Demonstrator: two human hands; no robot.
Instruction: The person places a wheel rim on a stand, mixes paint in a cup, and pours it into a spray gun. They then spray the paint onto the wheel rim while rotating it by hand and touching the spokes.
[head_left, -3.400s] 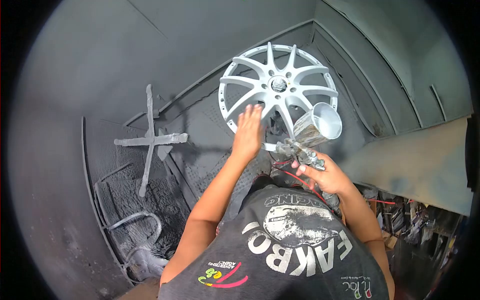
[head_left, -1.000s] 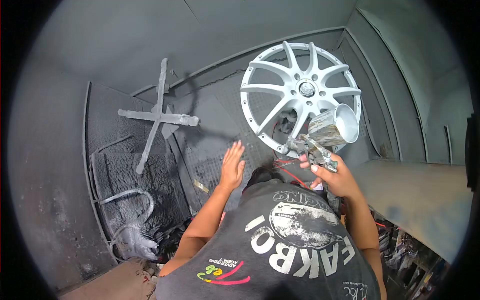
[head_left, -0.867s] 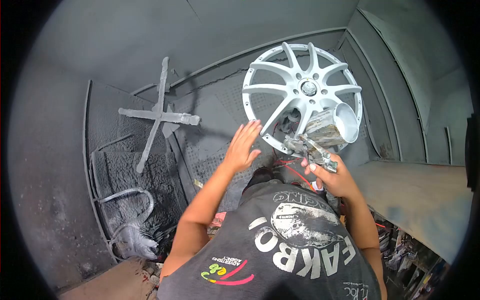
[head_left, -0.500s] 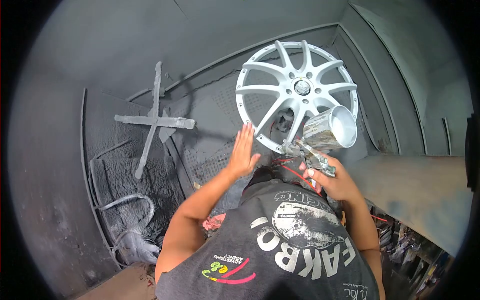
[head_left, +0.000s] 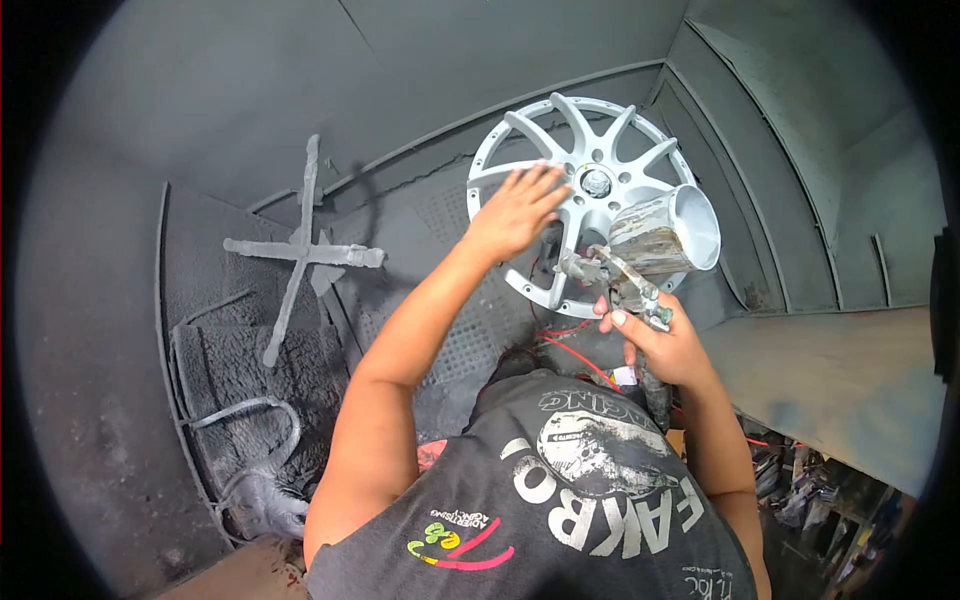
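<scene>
A pale grey, multi-spoke wheel rim (head_left: 650, 155) stands in front of me, its face turned up toward me. My left hand (head_left: 520, 213) reaches over the rim's left spokes, palm down with the fingers stretched out. It overlaps the spokes and part of the outer lip in this view. My right hand (head_left: 660, 340) is wrapped around the handle of a spray gun (head_left: 625, 285), with the thumb along its back. The gun's paint-smeared cup (head_left: 650, 240) tilts to the right and covers the rim's lower right.
To the left stands a paint-crusted cross-shaped stand (head_left: 303, 250). A red hose (head_left: 580, 362) runs below the gun. Grey-coated booth walls (head_left: 480, 40) surround the rim. A brownish panel (head_left: 830, 365) lies right, with cluttered shelves (head_left: 830, 510) beneath.
My left hand has moved up and right from beside the rim to over its spokes. The rim has turned, its spokes now at different angles. The spray gun stays in my right hand.
</scene>
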